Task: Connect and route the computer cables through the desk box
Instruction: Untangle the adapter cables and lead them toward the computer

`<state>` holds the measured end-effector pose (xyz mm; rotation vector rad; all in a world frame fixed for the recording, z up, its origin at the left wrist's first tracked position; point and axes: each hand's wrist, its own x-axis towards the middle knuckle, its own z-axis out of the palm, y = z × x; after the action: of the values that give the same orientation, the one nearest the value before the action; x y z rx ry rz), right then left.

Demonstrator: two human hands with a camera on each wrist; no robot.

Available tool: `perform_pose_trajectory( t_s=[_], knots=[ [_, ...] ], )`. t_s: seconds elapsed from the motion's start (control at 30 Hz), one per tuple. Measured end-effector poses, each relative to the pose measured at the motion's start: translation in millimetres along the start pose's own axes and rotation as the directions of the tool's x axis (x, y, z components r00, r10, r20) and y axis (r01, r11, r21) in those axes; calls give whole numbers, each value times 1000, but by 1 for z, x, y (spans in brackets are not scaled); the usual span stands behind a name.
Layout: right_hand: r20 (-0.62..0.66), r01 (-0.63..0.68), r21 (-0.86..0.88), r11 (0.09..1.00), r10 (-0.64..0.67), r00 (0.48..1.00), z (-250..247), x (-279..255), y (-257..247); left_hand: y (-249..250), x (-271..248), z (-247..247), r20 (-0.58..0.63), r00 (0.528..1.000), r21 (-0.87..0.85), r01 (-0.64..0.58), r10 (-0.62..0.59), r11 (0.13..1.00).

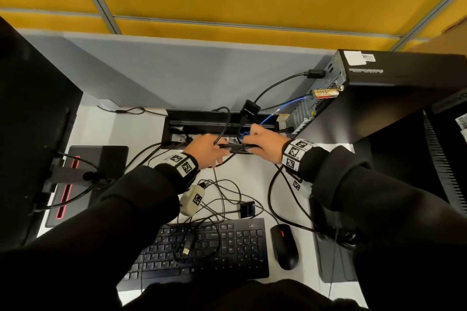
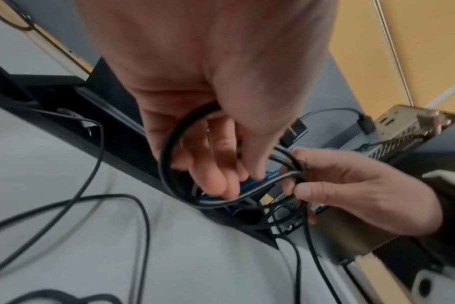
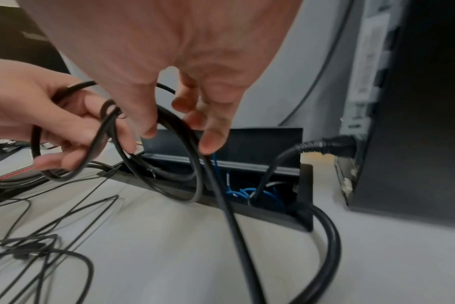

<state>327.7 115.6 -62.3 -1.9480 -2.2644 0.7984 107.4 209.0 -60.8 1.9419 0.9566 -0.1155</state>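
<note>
Hands: left hand (image 1: 206,149) and right hand (image 1: 265,145) meet just above the desk box (image 1: 177,118), at about 12 o'clock from the person's seat.

Left fingers: curled round one end of a black cable coil (image 2: 221,197), with loops passing over the fingers (image 2: 213,174).

Right fingers: thumb and fingers (image 3: 213,142) pinch the other end of the same coil, where the loops bunch together.

Coil position: held over the open slot of the box, not resting inside it.

Coil axis: long axis runs from 9 o'clock to 3 o'clock, hand to hand, along the length of the box; the coil lies nearly flat in the head view.

Done so far: a blue cable (image 3: 247,193) already sits inside the box. A thick black power cable (image 3: 325,147) is plugged into the back of the computer tower (image 1: 394,93) at 2 o'clock and drops into the box. A small black adapter (image 1: 250,111) hangs on a cable from the tower.

Left to do: judging by the clutter, much remains. Thin loose cables (image 1: 227,192) sprawl on the desk at 6 o'clock, across the keyboard (image 1: 202,250), and a free plug lies on the keys.

Uncertain: where the coil's ends lead is possibly hidden by the hands; the wrist views are blurred.

Other items: mouse (image 1: 285,247) at 5 o'clock.
</note>
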Motion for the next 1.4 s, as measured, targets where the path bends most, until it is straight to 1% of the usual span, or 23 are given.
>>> perform_pose_trajectory(
  t_s=[0.07,0.1,0.17,0.23,0.3,0.37,0.43,0.5,0.57,0.63,0.73,0.83,0.9,0.97,1.03,1.1,1.17,1.23,1.27,1.3,1.33,1.37,1.4],
  knots=[
    [-70,-44,59,997,48,996,3,3,4,-2,8,-1,-94,995,57,17,-12,998],
    [-112,-77,95,992,88,990,6,5,6,-2,11,-2,-120,993,94,15,-4,995],
    [-182,-161,178,971,193,964,16,10,7,-4,16,-5,-160,986,192,-17,48,981],
    [-252,-209,273,939,280,926,28,17,6,-7,19,-9,-185,977,274,-55,109,960],
    [-334,-207,371,905,338,880,36,21,2,-12,22,-10,-216,962,355,-82,167,931],
    [-395,-162,416,895,338,854,42,24,1,-17,24,-10,-240,946,469,-83,218,879],
    [-404,-119,407,905,296,866,46,26,1,-20,25,-9,-239,945,573,-50,225,818],
    [-389,-107,405,908,278,878,49,30,1,-22,26,-8,-239,945,607,-35,224,794],
    [-331,-147,419,896,302,894,51,38,4,-23,28,-7,-252,946,633,0,206,774],
    [-260,-218,397,892,337,905,56,47,6,-24,31,-5,-242,954,679,37,176,733],
    [-222,-280,331,901,362,905,66,53,8,-27,38,3,-210,971,731,75,119,678],
    [-175,-372,240,897,417,892,70,53,11,-29,48,14,-185,981,713,87,66,696],
    [-132,-461,159,873,482,866,71,54,17,-28,54,18,-187,982,649,97,35,755],
    [-67,-555,74,829,559,826,71,56,22,-29,60,17,-196,981,550,101,10,829],
    [-18,-593,34,805,594,805,71,58,25,-33,64,14,-185,983,443,90,-8,892],
    [19,-601,30,799,601,799,71,63,27,-39,64,10,-189,981,321,106,-45,941],
    [66,-591,23,806,589,805,68,67,29,-45,61,4,-240,963,156,160,-120,975],
    [118,-561,1,828,557,822,66,68,32,-48,57,-1,-315,925,-31,214,-213,976],
    [141,-534,-15,845,531,836,66,67,34,-49,54,-3,-361,901,-112,214,-240,970],
    [166,-505,-29,863,502,849,68,65,36,-49,49,-5,-395,883,-147,212,-254,966],
    [184,-479,-39,877,478,859,70,62,38,-50,44,-7,-409,879,-123,213,-245,969],
    [178,-467,-41,883,467,866,72,59,39,-50,39,-8,-410,885,-49,221,-222,974],
    [146,-466,-27,884,465,873,75,56,40,-53,35,-8,-398,896,41,232,-197,972]
  ],
)
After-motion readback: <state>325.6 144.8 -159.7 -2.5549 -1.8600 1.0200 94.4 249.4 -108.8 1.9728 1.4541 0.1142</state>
